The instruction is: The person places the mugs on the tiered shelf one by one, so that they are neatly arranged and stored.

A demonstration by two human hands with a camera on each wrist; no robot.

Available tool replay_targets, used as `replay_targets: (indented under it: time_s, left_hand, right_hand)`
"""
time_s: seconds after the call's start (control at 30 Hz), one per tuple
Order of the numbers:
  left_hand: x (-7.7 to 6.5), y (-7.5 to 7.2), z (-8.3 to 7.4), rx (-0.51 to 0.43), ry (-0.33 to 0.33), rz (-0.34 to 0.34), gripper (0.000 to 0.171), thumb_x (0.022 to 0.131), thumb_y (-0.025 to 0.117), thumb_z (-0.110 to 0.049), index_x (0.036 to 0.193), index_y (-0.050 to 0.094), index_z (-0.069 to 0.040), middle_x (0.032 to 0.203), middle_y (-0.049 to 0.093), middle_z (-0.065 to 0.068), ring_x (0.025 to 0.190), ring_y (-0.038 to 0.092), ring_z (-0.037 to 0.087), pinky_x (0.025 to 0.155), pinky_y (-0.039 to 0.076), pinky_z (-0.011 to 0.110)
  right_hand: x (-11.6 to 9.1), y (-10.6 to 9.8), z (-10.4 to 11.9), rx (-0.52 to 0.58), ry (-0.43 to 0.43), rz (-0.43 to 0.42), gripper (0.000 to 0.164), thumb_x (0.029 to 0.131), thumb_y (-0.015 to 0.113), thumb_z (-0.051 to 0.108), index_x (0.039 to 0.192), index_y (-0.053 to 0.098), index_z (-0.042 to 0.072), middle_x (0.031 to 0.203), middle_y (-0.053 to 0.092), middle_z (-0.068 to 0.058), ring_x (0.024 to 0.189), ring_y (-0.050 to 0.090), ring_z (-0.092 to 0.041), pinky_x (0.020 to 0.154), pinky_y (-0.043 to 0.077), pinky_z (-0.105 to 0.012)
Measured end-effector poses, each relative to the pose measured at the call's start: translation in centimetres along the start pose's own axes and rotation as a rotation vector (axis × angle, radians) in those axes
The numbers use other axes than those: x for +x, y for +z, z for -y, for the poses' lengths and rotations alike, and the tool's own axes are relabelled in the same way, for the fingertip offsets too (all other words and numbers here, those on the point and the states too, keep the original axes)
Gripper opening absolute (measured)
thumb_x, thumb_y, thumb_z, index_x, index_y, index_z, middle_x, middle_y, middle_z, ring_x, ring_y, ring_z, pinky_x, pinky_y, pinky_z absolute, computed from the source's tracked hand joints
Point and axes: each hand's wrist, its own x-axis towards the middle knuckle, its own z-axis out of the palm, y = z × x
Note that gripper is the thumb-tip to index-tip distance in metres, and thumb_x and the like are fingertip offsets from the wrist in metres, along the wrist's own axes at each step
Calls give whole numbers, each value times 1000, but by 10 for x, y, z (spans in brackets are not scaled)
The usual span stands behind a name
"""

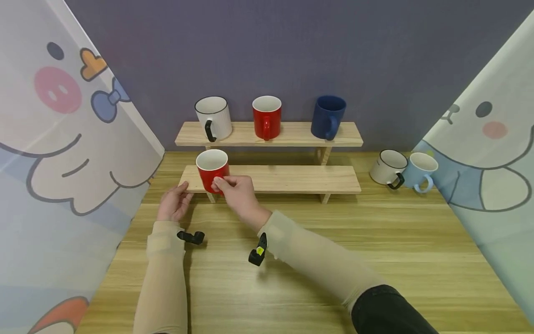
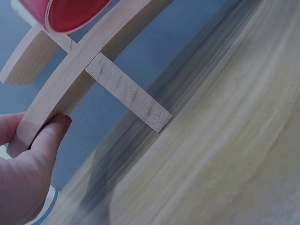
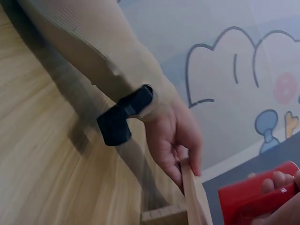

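A red mug [image 1: 212, 168] with a white inside is above the left part of the lower wooden shelf [image 1: 296, 180]. My right hand [image 1: 241, 195] pinches its handle between thumb and fingers; the mug's red side [image 3: 239, 199] also shows in the right wrist view. In the left wrist view the mug's underside [image 2: 77, 14] is visible, and I cannot tell whether it touches the board. My left hand [image 1: 173, 204] grips the left end of the lower shelf, thumb on one face and fingers on the other.
On the upper shelf [image 1: 242, 132] stand a white mug [image 1: 219, 121] with a black handle, another red mug [image 1: 273, 123] and a dark blue mug [image 1: 327, 118]. A white mug [image 1: 385, 169] and a light blue mug [image 1: 419, 169] stand on the table [image 1: 325, 227] at right. Cartoon-printed panels flank both sides.
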Motion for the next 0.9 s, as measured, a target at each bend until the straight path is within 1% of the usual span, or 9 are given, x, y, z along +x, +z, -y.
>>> replay_targets:
  time_s: [0.17, 0.33, 0.47, 0.57, 0.63, 0.73, 0.83, 0.9]
  left_hand:
    - [0, 1, -2, 10, 10, 3, 27, 103, 55, 5, 128, 45, 5, 105, 67, 18, 101, 69, 22, 99, 50, 27]
    - [0, 0, -1, 8, 5, -18, 25, 102, 57, 6, 124, 48, 4, 101, 69, 18, 96, 70, 22, 96, 52, 26]
    - [0, 0, 0, 14, 8, -22, 28, 102, 57, 6, 127, 46, 4, 101, 69, 18, 96, 70, 21, 96, 52, 26]
    - [0, 0, 0, 16, 15, -14, 34, 102, 57, 5, 133, 44, 4, 104, 67, 17, 99, 69, 21, 98, 51, 26]
    - [1, 0, 1, 18, 17, -11, 37, 102, 57, 6, 135, 42, 5, 106, 67, 17, 101, 69, 21, 98, 51, 26]
    - [1, 1, 1, 21, 20, -15, 36, 102, 57, 6, 135, 43, 6, 106, 67, 18, 102, 69, 21, 99, 50, 26]
    - [1, 1, 2, 21, 18, -19, 32, 102, 56, 6, 132, 44, 5, 105, 67, 18, 100, 70, 21, 99, 50, 26]
    - [1, 0, 2, 33, 24, -21, 30, 102, 56, 5, 130, 45, 5, 104, 67, 17, 99, 70, 21, 98, 51, 26]
  right_hand:
    - [1, 20, -6, -15, -86, -100, 17, 98, 72, 13, 99, 79, -3, 84, 75, -3, 85, 70, -11, 79, 59, -24]
    - [2, 33, -10, -15, -99, -199, 17, 98, 73, 12, 100, 79, -3, 88, 76, -4, 83, 66, -6, 74, 57, -21]
    - [5, 41, -13, -1, -104, -255, 15, 97, 74, 10, 98, 79, -4, 86, 76, -6, 80, 65, -8, 72, 56, -21]
    - [8, 46, -15, 24, -96, -277, 16, 96, 74, 10, 98, 79, -4, 85, 75, -10, 78, 66, -17, 68, 57, -21]
    - [9, 48, -16, 24, -84, -284, 16, 96, 75, 10, 98, 79, -4, 85, 75, -12, 74, 65, -19, 64, 56, -20]
    - [9, 50, -18, 20, -64, -280, 15, 95, 75, 10, 96, 80, -4, 85, 74, -16, 68, 62, -15, 60, 54, -19]
    - [9, 49, -21, -12, -58, -270, 16, 96, 75, 12, 96, 80, -3, 86, 75, -14, 67, 58, -7, 61, 53, -18]
    - [9, 49, -24, -17, -63, -254, 18, 96, 75, 14, 98, 80, -3, 86, 74, -18, 66, 58, -7, 61, 52, -18]
